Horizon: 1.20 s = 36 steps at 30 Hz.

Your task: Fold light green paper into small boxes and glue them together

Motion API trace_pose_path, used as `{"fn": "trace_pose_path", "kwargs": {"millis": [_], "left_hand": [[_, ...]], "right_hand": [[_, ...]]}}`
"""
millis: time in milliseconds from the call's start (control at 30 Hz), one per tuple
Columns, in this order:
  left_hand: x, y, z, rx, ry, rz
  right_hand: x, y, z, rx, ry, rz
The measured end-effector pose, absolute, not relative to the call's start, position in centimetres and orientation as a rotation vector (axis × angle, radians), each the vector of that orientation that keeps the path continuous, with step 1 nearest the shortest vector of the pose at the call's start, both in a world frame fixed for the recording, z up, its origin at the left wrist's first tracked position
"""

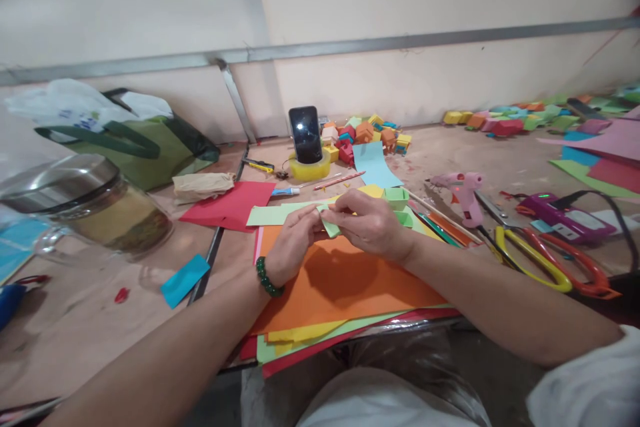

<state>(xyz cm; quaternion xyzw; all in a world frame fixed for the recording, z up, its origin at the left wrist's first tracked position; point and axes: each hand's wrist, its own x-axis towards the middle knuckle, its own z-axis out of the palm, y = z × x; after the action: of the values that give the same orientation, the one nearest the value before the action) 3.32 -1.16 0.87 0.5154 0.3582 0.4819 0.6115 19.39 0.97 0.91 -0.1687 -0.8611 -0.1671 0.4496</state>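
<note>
Between my two hands is a small folded piece of light green paper [330, 229], above a stack of coloured sheets with an orange sheet [345, 287] on top. My left hand [299, 240], a green bead bracelet on its wrist, pinches the paper's left side. On the other side, my right hand [367, 223] grips it with thumb and fingers closed. A pale green strip [267, 215] lies just behind my left hand. Next to my right hand stand small green folded paper boxes [397, 197], partly hidden by it.
A phone [305, 135] leans upright in a yellow tape roll [311, 168]. Behind are piled paper shapes [367, 132]. At right lie a pink glue gun [464, 195], yellow-handled scissors [533, 260] and a purple device [565, 219]. A glass jar [120, 213] stands left, near a green bag [145, 153].
</note>
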Motion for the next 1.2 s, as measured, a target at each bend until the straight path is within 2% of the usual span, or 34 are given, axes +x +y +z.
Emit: {"fn": "trace_pose_path", "kwargs": {"millis": [133, 300, 400, 733, 967, 1200], "left_hand": [[3.1, -0.9, 0.5, 1.179, 0.777, 1.139], [2.7, -1.0, 0.9, 1.679, 0.939, 1.127], [2.6, -1.2, 1.1, 1.913, 0.976, 1.027], [2.6, -1.1, 0.9, 1.815, 0.973, 0.959], [2.6, -1.4, 1.4, 1.932, 0.935, 0.993], [2.7, -1.2, 1.2, 1.847, 0.882, 1.003]], "right_hand": [[19.4, 0.9, 1.1, -0.423, -2.182, -0.352], [19.6, 1.1, 0.8, -0.536, -2.123, 0.17], [19.5, 1.6, 0.5, -0.672, -2.026, 0.28], [19.6, 2.0, 0.4, -0.717, -2.133, 0.178], [19.8, 1.8, 0.6, -0.617, -2.159, -0.214], [19.6, 1.4, 0.8, -0.515, -2.15, -0.35]]}}
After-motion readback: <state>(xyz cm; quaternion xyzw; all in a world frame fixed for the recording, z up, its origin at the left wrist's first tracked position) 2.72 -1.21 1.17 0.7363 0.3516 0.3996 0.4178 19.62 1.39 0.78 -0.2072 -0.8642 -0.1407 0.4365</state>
